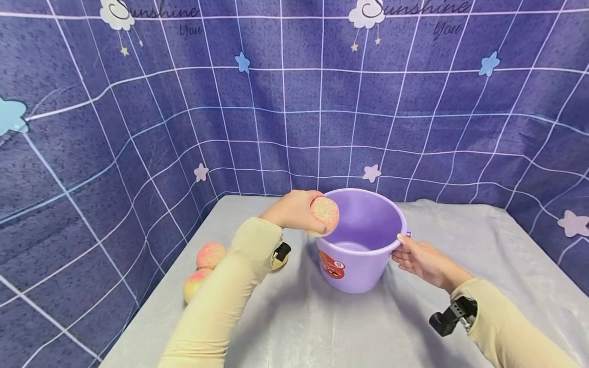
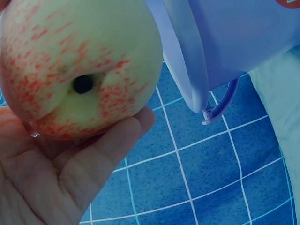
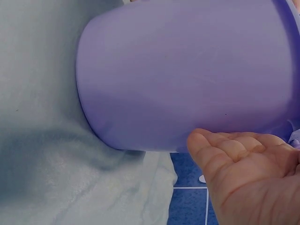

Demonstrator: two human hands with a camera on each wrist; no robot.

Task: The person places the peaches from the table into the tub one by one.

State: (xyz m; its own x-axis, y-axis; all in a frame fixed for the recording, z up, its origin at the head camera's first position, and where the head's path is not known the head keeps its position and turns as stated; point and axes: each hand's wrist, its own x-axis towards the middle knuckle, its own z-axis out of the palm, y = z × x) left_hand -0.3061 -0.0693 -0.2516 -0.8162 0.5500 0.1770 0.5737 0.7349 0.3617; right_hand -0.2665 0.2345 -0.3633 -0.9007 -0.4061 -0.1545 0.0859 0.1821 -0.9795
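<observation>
In the head view my left hand [image 1: 296,209] grips a peach [image 1: 325,213] at the left rim of a purple bucket [image 1: 354,273]. The left wrist view shows this peach [image 2: 93,51] up close, pale with red speckles and a dark hole, with the fingers of my hand [image 2: 51,178] curled beneath it. My right hand [image 1: 425,263] holds the bucket's right rim, thumb at the top edge and fingers along the outer wall. From the right wrist, fingertips [image 3: 199,139] lie against the bucket's side [image 3: 187,75]; the thumb is out of sight there.
Two more peaches, one pink [image 1: 210,255] and one yellow and red [image 1: 195,286], lie left of my left sleeve. Another pale round thing [image 1: 279,261] shows partly behind the left wrist camera. A grey cloth [image 1: 294,327] covers the table, with a blue gridded curtain [image 1: 303,128] behind.
</observation>
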